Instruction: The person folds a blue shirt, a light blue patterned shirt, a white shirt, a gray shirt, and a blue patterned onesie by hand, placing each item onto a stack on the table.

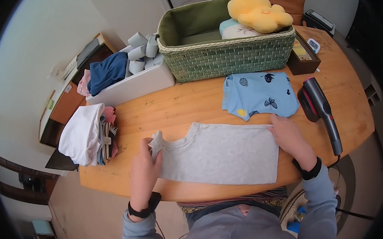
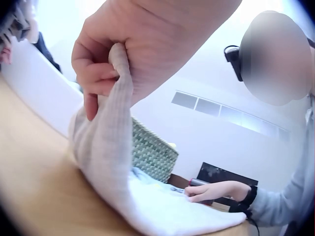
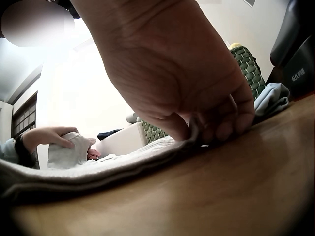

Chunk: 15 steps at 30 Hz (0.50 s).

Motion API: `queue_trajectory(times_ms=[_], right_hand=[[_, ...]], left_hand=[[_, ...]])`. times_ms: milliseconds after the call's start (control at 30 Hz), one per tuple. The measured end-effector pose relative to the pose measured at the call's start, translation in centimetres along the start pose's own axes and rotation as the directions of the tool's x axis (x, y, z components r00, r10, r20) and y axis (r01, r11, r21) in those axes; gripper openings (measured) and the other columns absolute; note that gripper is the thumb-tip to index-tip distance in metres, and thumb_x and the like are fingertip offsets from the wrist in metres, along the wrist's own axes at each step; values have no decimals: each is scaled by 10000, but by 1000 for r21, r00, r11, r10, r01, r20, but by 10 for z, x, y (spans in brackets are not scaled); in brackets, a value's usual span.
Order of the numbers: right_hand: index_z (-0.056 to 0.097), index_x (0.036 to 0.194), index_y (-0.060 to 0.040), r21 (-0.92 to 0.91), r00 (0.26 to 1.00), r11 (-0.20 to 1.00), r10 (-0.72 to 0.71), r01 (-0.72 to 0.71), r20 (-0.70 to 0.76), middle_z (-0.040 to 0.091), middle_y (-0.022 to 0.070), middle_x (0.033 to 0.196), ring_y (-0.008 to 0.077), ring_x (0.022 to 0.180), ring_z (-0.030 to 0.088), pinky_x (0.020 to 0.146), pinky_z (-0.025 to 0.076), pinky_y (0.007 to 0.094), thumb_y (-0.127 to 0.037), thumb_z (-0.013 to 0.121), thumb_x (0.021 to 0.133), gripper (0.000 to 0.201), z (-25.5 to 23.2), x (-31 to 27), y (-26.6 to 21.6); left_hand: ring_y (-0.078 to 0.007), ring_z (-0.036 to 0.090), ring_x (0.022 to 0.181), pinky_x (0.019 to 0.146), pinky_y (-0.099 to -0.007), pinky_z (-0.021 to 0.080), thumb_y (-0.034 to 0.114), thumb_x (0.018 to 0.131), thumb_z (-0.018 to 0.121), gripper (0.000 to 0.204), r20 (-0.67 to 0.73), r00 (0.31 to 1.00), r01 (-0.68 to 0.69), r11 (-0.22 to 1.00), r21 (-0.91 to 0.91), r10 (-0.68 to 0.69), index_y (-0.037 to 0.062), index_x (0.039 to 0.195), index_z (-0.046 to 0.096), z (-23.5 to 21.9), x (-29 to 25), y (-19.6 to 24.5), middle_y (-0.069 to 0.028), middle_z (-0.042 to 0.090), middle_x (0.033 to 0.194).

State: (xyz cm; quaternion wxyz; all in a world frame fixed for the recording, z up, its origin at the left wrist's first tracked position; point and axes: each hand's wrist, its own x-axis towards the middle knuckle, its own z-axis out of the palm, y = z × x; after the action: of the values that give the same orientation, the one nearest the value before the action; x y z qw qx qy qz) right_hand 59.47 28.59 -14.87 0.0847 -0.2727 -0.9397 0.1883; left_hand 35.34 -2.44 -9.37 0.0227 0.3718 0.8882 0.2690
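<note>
A light grey knit top [image 1: 229,154], folded lengthwise, lies on the wooden table in front of me, its curved neckline toward the left. My left hand [image 1: 144,171] grips its bunched left end between thumb and fingers; in the left wrist view that end of the cloth [image 2: 110,142] is raised off the table. At the far right corner of the top, my right hand [image 1: 289,136] pinches the edge, seen in the right wrist view with the thumb and fingers [image 3: 224,132] at the cloth edge. Just beyond it lies a blue patterned garment [image 1: 261,95].
A green woven basket [image 1: 226,60] with plush toys [image 1: 259,14] stands at the back. To its left is a white bin [image 1: 132,83] with clothes and grey rolls. A stack of folded clothes [image 1: 83,135] sits at the left edge, a black handheld steamer [image 1: 323,110] at the right.
</note>
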Motion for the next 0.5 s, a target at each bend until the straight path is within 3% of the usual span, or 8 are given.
queue_trajectory(times_ms=[33, 67, 133, 200, 233, 367, 433, 500], right_hand=[[465, 925, -24, -4, 1000, 1000, 1, -1, 3, 594, 183, 857, 385, 845, 561, 721, 437, 450, -129, 564, 856, 160, 0, 0, 0], [465, 925, -24, -8, 1000, 1000, 8, -8, 1, 594, 183, 857, 385, 845, 561, 721, 437, 450, -129, 564, 856, 160, 0, 0, 0], [465, 921, -26, -6, 1000, 1000, -7, 7, 13, 591, 184, 842, 386, 831, 562, 714, 438, 455, -132, 565, 856, 160, -1, 0, -1], [462, 922, -26, -9, 1000, 1000, -11, 11, -10, 590, 186, 842, 386, 831, 561, 712, 439, 455, -134, 566, 856, 164, 2, 0, 1], [458, 922, -25, -8, 999, 1000, -22, 22, -29, 590, 187, 842, 385, 830, 561, 710, 440, 456, -136, 566, 856, 167, 3, -1, 3], [452, 924, -22, 9, 999, 999, -35, 35, -36, 590, 186, 844, 383, 831, 561, 708, 442, 455, -138, 566, 857, 176, 4, 0, 4], [448, 924, -20, 6, 999, 999, -38, 38, -31, 589, 186, 843, 379, 832, 562, 706, 444, 453, -139, 568, 857, 182, 3, -1, 2], [449, 923, -19, 3, 997, 999, -51, 51, -58, 589, 184, 837, 376, 827, 564, 706, 445, 454, -140, 569, 857, 182, 3, -2, 1]], left_hand=[[-243, 604, 668, 575, -325, 453, 88, 819, 666, 382, -67, 995, -60, 992, 111, 67, 36, 1144, 472, 1, -2, 16, -134, 603, 831], [-243, 604, 668, 575, -325, 453, 88, 819, 666, 382, -63, 995, -65, 992, 107, 72, 36, 1144, 472, 4, -5, 34, -134, 603, 831], [-291, 636, 653, 565, -360, 497, 139, 814, 682, 534, 104, 986, -123, 991, -52, 128, 48, 1274, 426, 12, -14, 72, -168, 617, 835], [-254, 641, 643, 551, -337, 497, 165, 822, 683, 645, 309, 924, -118, 936, -331, 225, 69, 1371, 358, 18, -20, 101, -149, 620, 910], [-237, 638, 633, 557, -333, 500, 205, 835, 675, 675, 314, 901, -191, 923, -334, 300, 76, 1400, 328, 27, -22, 104, -133, 614, 967], [-270, 639, 682, 559, -350, 500, 249, 845, 654, 515, 317, 887, -282, 937, -205, 337, 71, 1289, 463, 42, -19, 98, -130, 606, 922], [-295, 637, 707, 562, -372, 498, 271, 840, 653, 399, 183, 955, -252, 964, 81, 234, 55, 1153, 533, 47, -16, 82, -134, 607, 887], [-279, 623, 657, 554, -366, 486, 254, 843, 657, 353, 146, 965, -239, 959, 150, 218, 43, 1100, 538, 47, -14, 68, -131, 610, 846]])
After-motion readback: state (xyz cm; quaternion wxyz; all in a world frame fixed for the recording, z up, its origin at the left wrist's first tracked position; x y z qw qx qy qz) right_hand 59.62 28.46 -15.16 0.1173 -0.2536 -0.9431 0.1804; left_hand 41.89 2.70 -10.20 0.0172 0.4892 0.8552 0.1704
